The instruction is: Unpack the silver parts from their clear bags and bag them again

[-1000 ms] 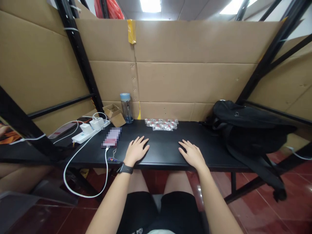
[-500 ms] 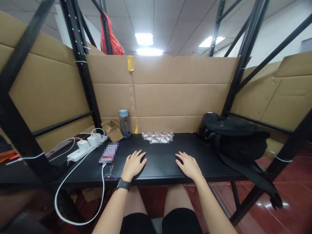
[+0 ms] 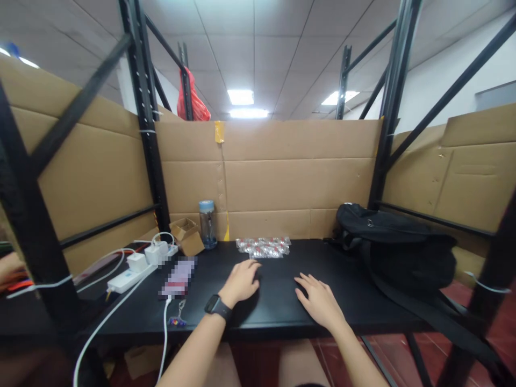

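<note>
Several small clear plastic packets with bits of red and white (image 3: pixel 263 247) lie in a cluster at the back middle of the black table (image 3: pixel 278 312). Just in front of them is my left hand (image 3: pixel 242 282), holding nothing, its fingers apart and pointing toward the packets without seeming to touch them. On that wrist is a dark watch (image 3: pixel 218 307). My right hand (image 3: pixel 318 301) rests on the tabletop farther right, fingers spread and nothing in it. What exactly the packets contain is too small to make out.
On the left are a phone (image 3: pixel 179 277) on a white cable, a power strip (image 3: pixel 133 277), a small open carton (image 3: pixel 187 236) and a water bottle (image 3: pixel 208 226). A black bag (image 3: pixel 395 247) sits at right. Another person's hand (image 3: pixel 11 266) shows at the far left.
My left hand has moved forward and to the right, closer to the packets. The right hand stays nearly in place. The camera view has tilted upward, and another person's hand has come into view.
</note>
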Action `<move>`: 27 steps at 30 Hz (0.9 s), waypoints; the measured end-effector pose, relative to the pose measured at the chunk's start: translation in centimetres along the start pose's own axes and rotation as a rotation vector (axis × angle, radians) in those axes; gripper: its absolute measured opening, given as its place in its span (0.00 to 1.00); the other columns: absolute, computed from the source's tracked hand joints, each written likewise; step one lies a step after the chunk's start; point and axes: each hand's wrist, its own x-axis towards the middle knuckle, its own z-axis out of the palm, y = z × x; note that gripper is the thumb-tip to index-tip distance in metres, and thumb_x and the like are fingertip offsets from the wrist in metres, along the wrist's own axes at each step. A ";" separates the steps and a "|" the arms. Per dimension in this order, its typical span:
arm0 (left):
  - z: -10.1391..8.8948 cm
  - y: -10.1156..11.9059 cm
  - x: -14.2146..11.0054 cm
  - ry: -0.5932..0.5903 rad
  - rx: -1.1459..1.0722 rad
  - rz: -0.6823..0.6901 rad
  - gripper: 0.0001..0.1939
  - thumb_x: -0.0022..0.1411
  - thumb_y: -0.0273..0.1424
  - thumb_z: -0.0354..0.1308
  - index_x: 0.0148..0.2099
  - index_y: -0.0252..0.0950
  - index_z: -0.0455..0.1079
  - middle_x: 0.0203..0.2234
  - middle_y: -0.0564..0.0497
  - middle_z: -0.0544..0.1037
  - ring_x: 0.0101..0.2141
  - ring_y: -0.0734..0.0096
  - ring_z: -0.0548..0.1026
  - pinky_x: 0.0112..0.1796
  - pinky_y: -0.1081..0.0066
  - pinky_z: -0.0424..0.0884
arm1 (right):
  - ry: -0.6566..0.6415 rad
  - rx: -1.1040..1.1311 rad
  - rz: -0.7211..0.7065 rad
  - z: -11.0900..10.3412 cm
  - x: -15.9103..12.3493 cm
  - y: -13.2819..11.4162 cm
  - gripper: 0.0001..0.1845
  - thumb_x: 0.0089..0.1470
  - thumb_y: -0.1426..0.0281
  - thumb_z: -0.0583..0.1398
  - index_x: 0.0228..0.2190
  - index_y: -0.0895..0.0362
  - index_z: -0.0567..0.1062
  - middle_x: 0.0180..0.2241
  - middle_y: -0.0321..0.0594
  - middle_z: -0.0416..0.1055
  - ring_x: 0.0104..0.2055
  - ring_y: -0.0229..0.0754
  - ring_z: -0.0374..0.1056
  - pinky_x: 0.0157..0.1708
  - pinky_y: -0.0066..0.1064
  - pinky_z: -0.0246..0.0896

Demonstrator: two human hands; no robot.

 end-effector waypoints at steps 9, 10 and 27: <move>2.1 -2.7 9.4 -0.003 0.065 -0.069 0.25 0.62 0.32 0.55 0.62 0.40 0.70 0.61 0.41 0.72 0.60 0.48 0.69 0.61 0.47 0.59 | 0.010 0.030 -0.003 0.6 0.2 0.7 0.27 0.64 0.58 0.49 0.59 0.47 0.74 0.66 0.38 0.63 0.70 0.54 0.54 0.67 0.49 0.47; 2.3 -3.1 9.2 -0.001 0.057 -0.075 0.24 0.63 0.32 0.54 0.61 0.41 0.71 0.59 0.42 0.74 0.58 0.50 0.71 0.59 0.49 0.62 | 0.011 0.029 -0.003 0.7 0.2 0.8 0.27 0.64 0.57 0.49 0.59 0.47 0.74 0.66 0.37 0.63 0.70 0.55 0.55 0.67 0.50 0.48; 2.2 -5.0 8.0 -0.020 -0.171 -0.045 0.18 0.58 0.34 0.64 0.51 0.42 0.76 0.44 0.48 0.83 0.46 0.60 0.79 0.48 0.66 0.70 | 0.113 0.387 -0.340 2.1 20.0 -5.3 0.13 0.54 0.74 0.57 0.36 0.55 0.82 0.37 0.43 0.81 0.39 0.45 0.75 0.43 0.32 0.66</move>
